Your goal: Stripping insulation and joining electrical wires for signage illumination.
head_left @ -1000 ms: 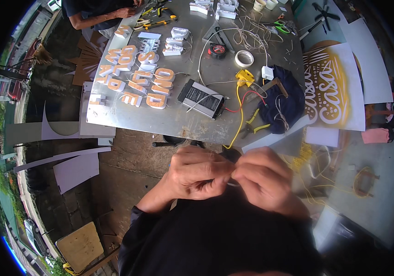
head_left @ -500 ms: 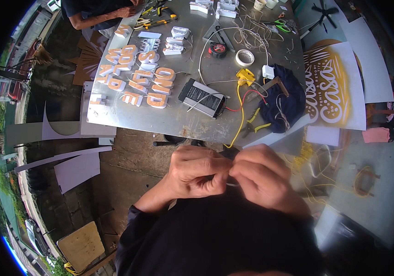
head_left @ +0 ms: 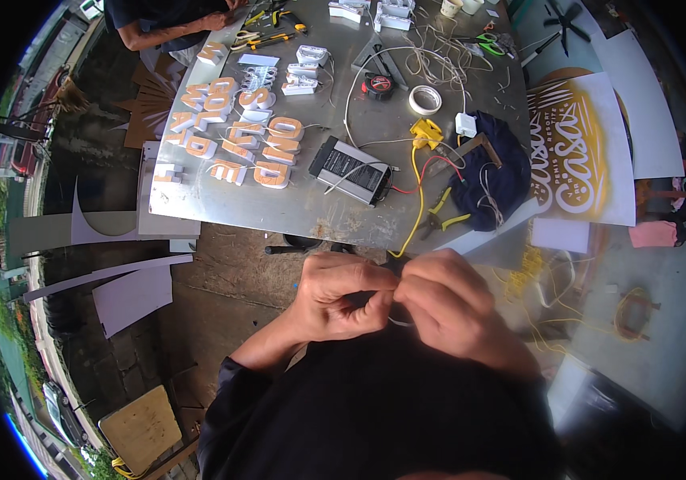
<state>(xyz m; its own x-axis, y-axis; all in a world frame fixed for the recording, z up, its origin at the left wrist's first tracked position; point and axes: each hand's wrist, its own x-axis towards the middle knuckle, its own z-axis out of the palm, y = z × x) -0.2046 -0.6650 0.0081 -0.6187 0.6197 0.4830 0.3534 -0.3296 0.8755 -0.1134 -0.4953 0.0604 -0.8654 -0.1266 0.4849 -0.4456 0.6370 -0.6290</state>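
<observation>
My left hand (head_left: 345, 294) and my right hand (head_left: 448, 302) meet fingertip to fingertip in front of my chest, short of the table's near edge. Both are closed in a pinch on a thin pale wire (head_left: 400, 323), of which a short curved piece shows below the fingers. The fingertips hide the rest of it. Beyond my hands, on the metal table (head_left: 279, 210), lies a grey and black power supply box (head_left: 351, 170) with leads. Right of it are a yellow plug connector (head_left: 426, 134) on a yellow cord and yellow-handled pliers (head_left: 444, 214).
Cut sign letters (head_left: 280, 152) stand in rows at the table's left. A tape measure (head_left: 377, 86), a tape roll (head_left: 425, 100), tangled wires (head_left: 439, 60) and a dark cloth (head_left: 503, 172) lie farther right. Another person's arm (head_left: 175, 34) rests at the far left edge.
My hands stay pinched together, with a slight shift of the fingers; the right hand has moved a little left. Nothing on the table has moved.
</observation>
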